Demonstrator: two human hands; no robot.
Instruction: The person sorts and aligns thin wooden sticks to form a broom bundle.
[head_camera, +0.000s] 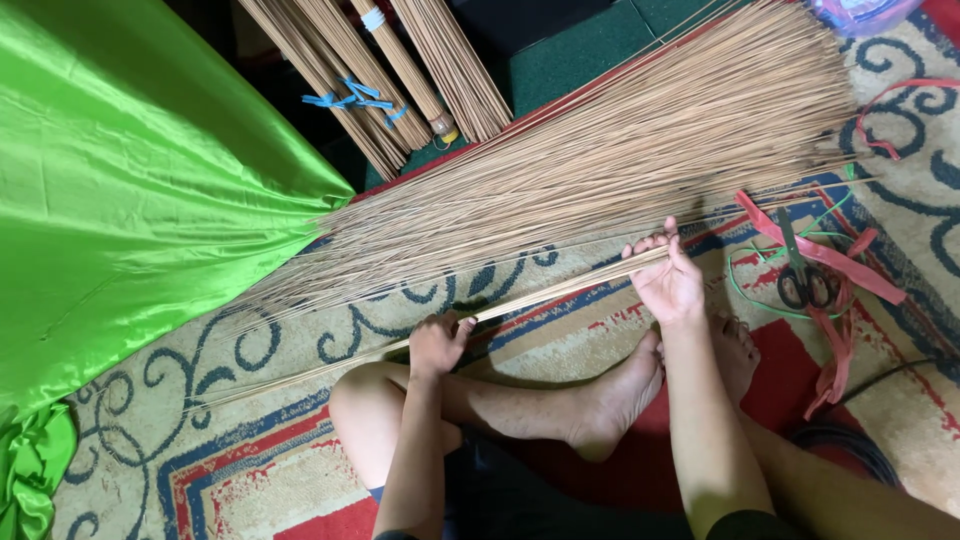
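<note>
At nine o'clock a bright green cloth (130, 190) covers the thin ends of a big fan of loose sticks (600, 160) spread across the patterned carpet (260, 400). Tied bundles (390, 70) lie at twelve o'clock. Near centre, the left hand (437, 343) is closed around a slim bunch of sticks (560, 288); the right hand (668, 275) grips it too, fingers apparently curled over. Scissors (803, 275) rest among red ribbon (830, 265) at three o'clock.

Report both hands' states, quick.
Left hand: closed around the small bundle of thin sticks.
Right hand: palm up, fingers curled over the same small bundle of thin sticks.
</note>
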